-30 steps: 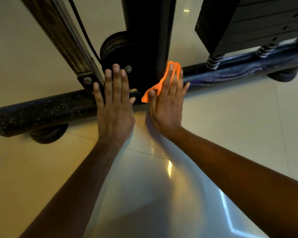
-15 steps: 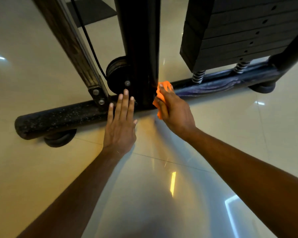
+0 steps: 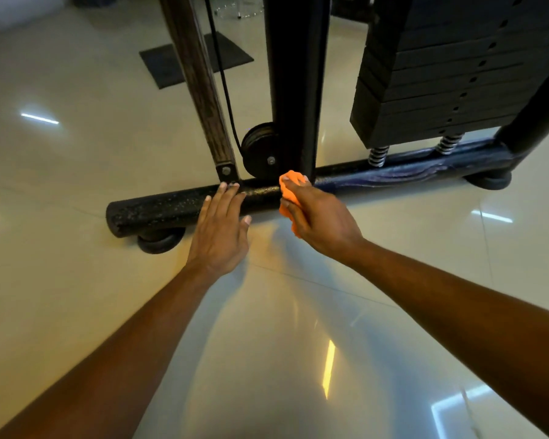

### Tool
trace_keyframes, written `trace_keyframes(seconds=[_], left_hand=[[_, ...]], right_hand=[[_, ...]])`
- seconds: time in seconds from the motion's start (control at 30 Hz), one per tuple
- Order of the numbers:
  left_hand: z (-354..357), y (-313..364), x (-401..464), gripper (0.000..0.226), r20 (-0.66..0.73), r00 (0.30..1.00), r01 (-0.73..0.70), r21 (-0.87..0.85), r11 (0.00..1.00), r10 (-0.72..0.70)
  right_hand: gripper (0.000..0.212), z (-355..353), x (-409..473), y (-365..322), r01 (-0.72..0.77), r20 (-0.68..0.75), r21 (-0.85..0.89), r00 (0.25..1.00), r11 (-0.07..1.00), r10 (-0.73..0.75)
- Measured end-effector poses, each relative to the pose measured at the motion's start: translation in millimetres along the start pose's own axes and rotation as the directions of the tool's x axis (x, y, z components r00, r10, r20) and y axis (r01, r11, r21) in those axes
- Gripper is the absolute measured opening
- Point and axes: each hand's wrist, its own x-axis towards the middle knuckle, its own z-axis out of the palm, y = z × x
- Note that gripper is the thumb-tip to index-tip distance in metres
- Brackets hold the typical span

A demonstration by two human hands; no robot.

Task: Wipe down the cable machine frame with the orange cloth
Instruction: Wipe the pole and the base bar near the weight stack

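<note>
Fingers [image 3: 293,213] of my right hand [image 3: 319,217] are curled round the orange cloth [image 3: 287,193], bunching it so that folds stick out above the knuckles and below the thumb, while my left hand [image 3: 219,229] lies flat with its fingers straight and close together, holding nothing. I take the base tube [image 3: 171,207] of the cable machine frame as my landmark: the left fingertips rest on its top, the palm hanging over its near side, and the cloth is pressed against it just to the right of them, at the foot of the black upright [image 3: 295,90] that rises from the tube. Both forearms reach in from the near edge, the right one slanting in from the lower right. Behind the tube, left of the upright, I see a pulley wheel [image 3: 259,150] with a cable [image 3: 222,74] running up from it, and a brown slanted strut [image 3: 200,83] bolted down just beyond my left fingertips. Right of the upright the weight stack [image 3: 441,90] sits above the tube on two springs [image 3: 377,155], crowding that stretch from above. A rubber foot [image 3: 159,242] sits under the tube's left end, another [image 3: 488,180] under the far right. On the near side of the tube the glossy tiled floor [image 3: 267,343] lies open; a dark mat [image 3: 194,58] lies well behind it.
</note>
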Motion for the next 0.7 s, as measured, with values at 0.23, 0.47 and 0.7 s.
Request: trace_keyframes(seconds=[0.23,0.47,0.7], left_hand=[[-10,-40,-6,0.052,0.005,0.994,0.110,0.009,0.994,-0.110],[11,-66,13,0.053,-0.001,0.992,0.125,0.031,0.992,-0.125],[36,-77,30,0.056,-0.085,0.992,0.097,0.053,0.994,-0.093]], right_hand=[[0.064,42,19,-13,0.080,0.131,-0.167,0.990,0.983,-0.058],[0.064,105,43,-2,0.181,0.070,-0.389,0.983,0.903,-0.167],[0.067,158,38,15,0.176,-0.084,-0.467,0.967,0.867,-0.241]])
